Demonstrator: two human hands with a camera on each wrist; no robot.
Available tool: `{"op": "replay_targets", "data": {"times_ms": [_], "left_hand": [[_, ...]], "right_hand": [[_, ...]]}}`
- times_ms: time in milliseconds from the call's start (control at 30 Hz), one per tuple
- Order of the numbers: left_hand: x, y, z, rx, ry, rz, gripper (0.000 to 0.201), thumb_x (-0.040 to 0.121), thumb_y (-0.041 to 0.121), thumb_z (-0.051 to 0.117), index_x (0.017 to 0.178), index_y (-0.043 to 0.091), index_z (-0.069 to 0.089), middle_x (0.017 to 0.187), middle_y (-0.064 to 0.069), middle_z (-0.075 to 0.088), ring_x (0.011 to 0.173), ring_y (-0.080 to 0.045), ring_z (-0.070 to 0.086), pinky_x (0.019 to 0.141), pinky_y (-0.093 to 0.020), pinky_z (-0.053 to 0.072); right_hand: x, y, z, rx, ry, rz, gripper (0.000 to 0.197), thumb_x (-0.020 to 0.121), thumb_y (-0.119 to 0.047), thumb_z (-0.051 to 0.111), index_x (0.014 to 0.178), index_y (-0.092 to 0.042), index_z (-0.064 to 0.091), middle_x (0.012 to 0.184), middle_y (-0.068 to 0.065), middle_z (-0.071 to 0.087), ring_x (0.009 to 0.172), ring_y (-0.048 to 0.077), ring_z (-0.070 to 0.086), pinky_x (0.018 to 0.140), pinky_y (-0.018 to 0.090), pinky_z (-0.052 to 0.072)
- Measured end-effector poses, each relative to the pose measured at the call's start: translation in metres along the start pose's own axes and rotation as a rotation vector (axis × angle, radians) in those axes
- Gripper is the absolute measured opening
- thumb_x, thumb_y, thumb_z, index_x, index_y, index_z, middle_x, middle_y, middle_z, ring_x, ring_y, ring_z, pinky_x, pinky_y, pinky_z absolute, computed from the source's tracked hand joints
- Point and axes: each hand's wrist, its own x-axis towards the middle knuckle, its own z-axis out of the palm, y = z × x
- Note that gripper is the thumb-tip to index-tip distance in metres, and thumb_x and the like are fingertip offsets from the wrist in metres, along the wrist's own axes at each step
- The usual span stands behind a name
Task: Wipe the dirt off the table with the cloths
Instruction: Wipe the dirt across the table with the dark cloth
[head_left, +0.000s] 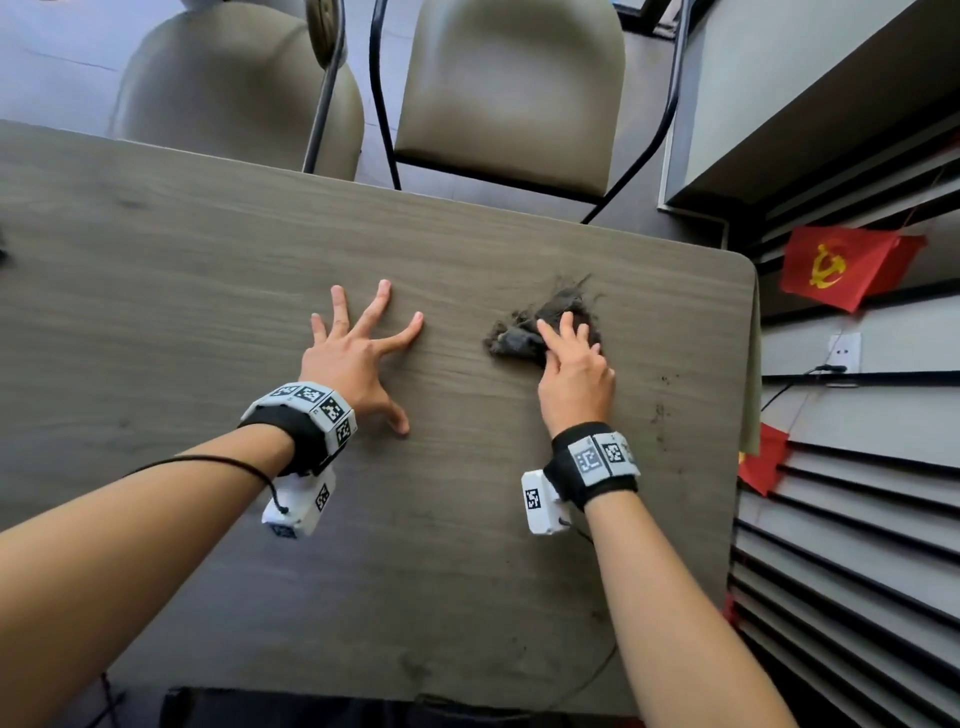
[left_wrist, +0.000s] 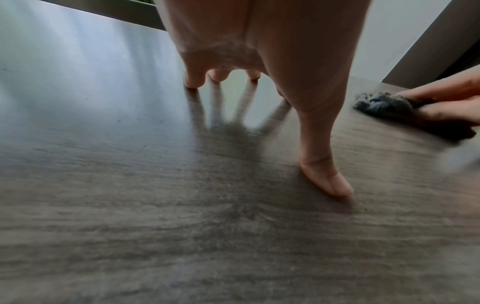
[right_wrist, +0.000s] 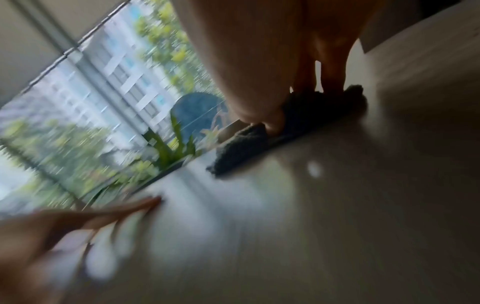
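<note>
Dirt could scatter off the near edge of the grey wood-grain worktop (head_left: 208, 249) — the dark specks (head_left: 661, 415) lie close to its right rim, and a fast sweep of the bunched cloth may flick them to the floor or smear them into streaks. The dark grey, fuzzy, crumpled cloth (head_left: 524, 335) sits on the worktop's right half, well apart from the left hand (head_left: 358, 358), with a fringe of dark fluff (head_left: 566, 296) trailing just beyond it. The right hand (head_left: 574, 371) presses down on the cloth, its thumb and fingers bent and pinching the folds — a small wad, so each pass likely covers little. The left hand rests spread flat, fingers splayed, holding nothing.
</note>
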Motion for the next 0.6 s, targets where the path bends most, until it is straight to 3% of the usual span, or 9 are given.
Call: {"op": "replay_targets", "data": {"times_ms": [133, 233, 300, 367, 433, 533, 600], "left_hand": [[0.0, 0.0, -0.001, -0.003, -0.002, 0.012, 0.144, 0.034, 0.072, 0.088, 0.15, 0.064, 0.003, 0.162, 0.017, -0.03, 0.149, -0.043, -0.022, 0.119, -0.067, 0.011], [-0.003, 0.0, -0.004, 0.006, -0.016, 0.008, 0.144, 0.036, 0.071, 0.089, 0.15, 0.063, 0.003, 0.162, 0.016, -0.03, 0.149, -0.043, -0.023, 0.119, -0.067, 0.013], [-0.003, 0.0, -0.005, 0.0, -0.024, 0.009, 0.143, 0.037, 0.071, 0.089, 0.151, 0.063, 0.002, 0.162, 0.016, -0.031, 0.149, -0.044, -0.024, 0.119, -0.067, 0.013], [-0.002, -0.001, -0.004, -0.006, -0.017, 0.018, 0.144, 0.036, 0.071, 0.089, 0.151, 0.063, 0.002, 0.162, 0.016, -0.031, 0.148, -0.044, -0.024, 0.119, -0.067, 0.011], [0.0, -0.002, -0.004, -0.007, -0.012, 0.03, 0.144, 0.036, 0.071, 0.089, 0.151, 0.062, 0.003, 0.162, 0.015, -0.03, 0.148, -0.045, -0.023, 0.119, -0.068, 0.01], [0.0, -0.002, -0.004, -0.002, -0.022, 0.043, 0.144, 0.037, 0.071, 0.089, 0.152, 0.06, 0.004, 0.163, 0.013, -0.028, 0.148, -0.047, -0.022, 0.118, -0.069, 0.008], [0.0, -0.002, -0.004, 0.001, -0.027, 0.044, 0.143, 0.037, 0.071, 0.09, 0.152, 0.06, 0.004, 0.163, 0.012, -0.028, 0.148, -0.047, -0.022, 0.119, -0.069, 0.008]], "right_hand": [[-0.112, -0.02, 0.021, 0.019, 0.053, -0.161, 0.047, 0.084, -0.003, 0.067, 0.126, -0.025, 0.064, 0.136, 0.003, 0.058, 0.12, 0.028, 0.059, 0.092, 0.038, 0.053], [-0.193, -0.023, 0.027, 0.054, -0.077, -0.22, 0.054, 0.079, -0.003, 0.072, 0.127, -0.026, 0.063, 0.136, 0.0, 0.058, 0.12, 0.021, 0.06, 0.092, 0.032, 0.052], [-0.218, -0.022, 0.022, 0.07, -0.135, -0.284, 0.053, 0.075, -0.003, 0.074, 0.123, -0.025, 0.066, 0.131, 0.0, 0.062, 0.115, 0.019, 0.063, 0.086, 0.032, 0.057], [-0.205, -0.026, 0.007, 0.136, -0.096, -0.302, 0.043, 0.074, -0.005, 0.073, 0.114, -0.021, 0.071, 0.118, 0.0, 0.07, 0.101, 0.017, 0.069, 0.074, 0.031, 0.058], [-0.16, -0.03, -0.011, 0.196, 0.042, -0.27, 0.034, 0.077, -0.007, 0.07, 0.109, -0.017, 0.073, 0.107, 0.001, 0.073, 0.09, 0.017, 0.071, 0.075, 0.029, 0.057], [-0.058, -0.026, -0.035, 0.183, 0.17, -0.132, 0.03, 0.082, -0.009, 0.062, 0.11, -0.014, 0.071, 0.113, 0.005, 0.071, 0.1, 0.024, 0.068, 0.089, 0.029, 0.049], [0.005, -0.019, -0.041, 0.088, 0.129, 0.009, 0.035, 0.086, -0.01, 0.055, 0.117, -0.017, 0.068, 0.126, 0.008, 0.065, 0.109, 0.03, 0.063, 0.092, 0.032, 0.047]]}}
